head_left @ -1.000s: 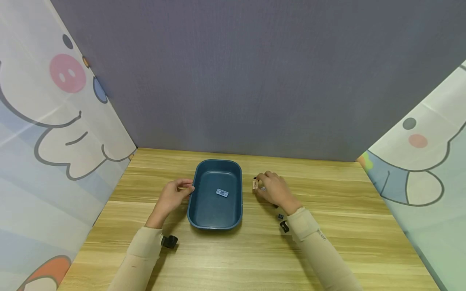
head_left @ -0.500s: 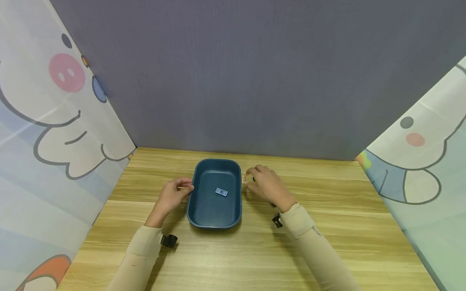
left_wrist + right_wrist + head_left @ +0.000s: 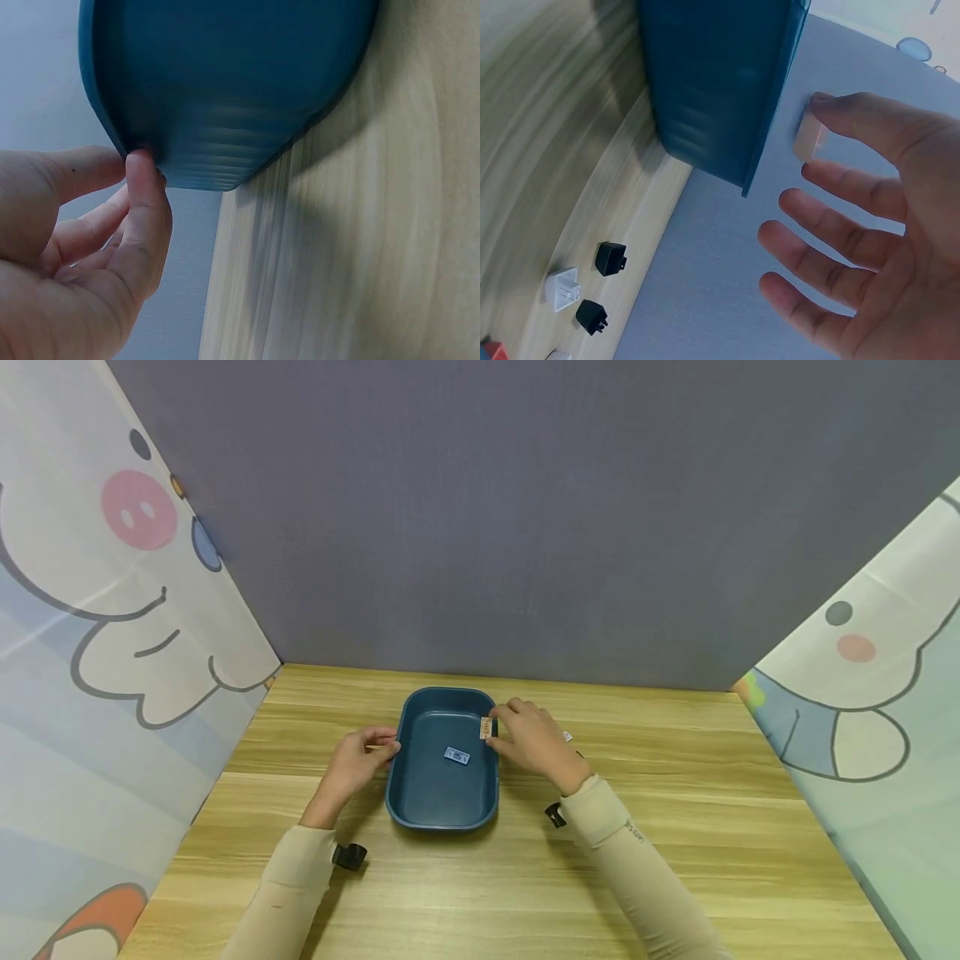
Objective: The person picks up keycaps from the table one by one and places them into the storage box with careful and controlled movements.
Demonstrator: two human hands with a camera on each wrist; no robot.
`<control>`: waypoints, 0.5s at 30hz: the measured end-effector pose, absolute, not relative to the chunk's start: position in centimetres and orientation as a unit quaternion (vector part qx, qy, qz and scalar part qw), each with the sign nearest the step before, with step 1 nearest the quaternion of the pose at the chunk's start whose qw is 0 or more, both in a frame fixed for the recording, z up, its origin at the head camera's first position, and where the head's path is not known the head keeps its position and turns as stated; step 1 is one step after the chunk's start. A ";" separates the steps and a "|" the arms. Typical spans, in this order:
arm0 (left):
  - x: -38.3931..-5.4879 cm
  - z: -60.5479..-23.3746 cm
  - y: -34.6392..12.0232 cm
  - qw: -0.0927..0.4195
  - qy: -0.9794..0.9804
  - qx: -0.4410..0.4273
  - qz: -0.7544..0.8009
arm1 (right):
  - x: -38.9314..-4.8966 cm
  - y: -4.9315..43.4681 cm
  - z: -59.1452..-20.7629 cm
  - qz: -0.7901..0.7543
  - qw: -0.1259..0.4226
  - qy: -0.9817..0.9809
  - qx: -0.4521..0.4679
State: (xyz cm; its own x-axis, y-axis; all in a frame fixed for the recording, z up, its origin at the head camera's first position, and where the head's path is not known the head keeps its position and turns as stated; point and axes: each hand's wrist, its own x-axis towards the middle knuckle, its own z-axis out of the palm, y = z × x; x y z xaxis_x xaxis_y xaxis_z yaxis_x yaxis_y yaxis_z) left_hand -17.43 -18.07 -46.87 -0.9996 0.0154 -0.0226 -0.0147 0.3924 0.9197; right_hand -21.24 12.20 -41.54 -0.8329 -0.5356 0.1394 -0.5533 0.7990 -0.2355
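Note:
My left hand [image 3: 352,768] pinches the left rim of a dark teal tray [image 3: 442,810] between thumb and forefinger. The same grip shows in the left wrist view on the tray's edge [image 3: 105,112]. Between thumb and forefinger of my right hand [image 3: 536,743] is a wide tan keycap [image 3: 486,727] with printing on it. It overlaps the tray's right side in the head view. In the right wrist view the keycap [image 3: 808,136] is held above the rim, the other fingers spread. On the tray floor lies a light blue printed keycap [image 3: 457,756].
Right of the tray, loose keycaps lie on the wooden table [image 3: 720,810]. The right wrist view shows a white keycap [image 3: 562,289], black keycaps [image 3: 610,258] and a red one [image 3: 493,351]. A grey panel [image 3: 495,543] stands behind the table, patterned cloth at both sides.
My right hand has moved left with the tan keycap, from the table to over the tray's right rim. The left hand, tray and light blue keycap have stayed put.

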 end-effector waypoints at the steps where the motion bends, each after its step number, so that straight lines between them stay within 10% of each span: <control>1: -17.4 -46.9 -18.1 0.013 0.834 0.001 0.551 | -21.2 12.2 -41.6 0.133 0.032 -0.948 0.287; 15: -17.5 -46.9 -18.1 0.015 0.830 0.000 0.557 | -21.6 13.3 -42.0 0.134 0.048 -0.949 0.280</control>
State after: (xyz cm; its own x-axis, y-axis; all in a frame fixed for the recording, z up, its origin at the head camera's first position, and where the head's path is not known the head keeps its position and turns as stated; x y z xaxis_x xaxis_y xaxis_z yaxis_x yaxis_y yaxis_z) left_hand -17.49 -18.10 -46.91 -0.9995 0.0169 -0.0258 -0.0174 0.3791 0.9252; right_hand -21.63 13.32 -41.98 -0.8383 -0.5191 0.1669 -0.5450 0.8070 -0.2276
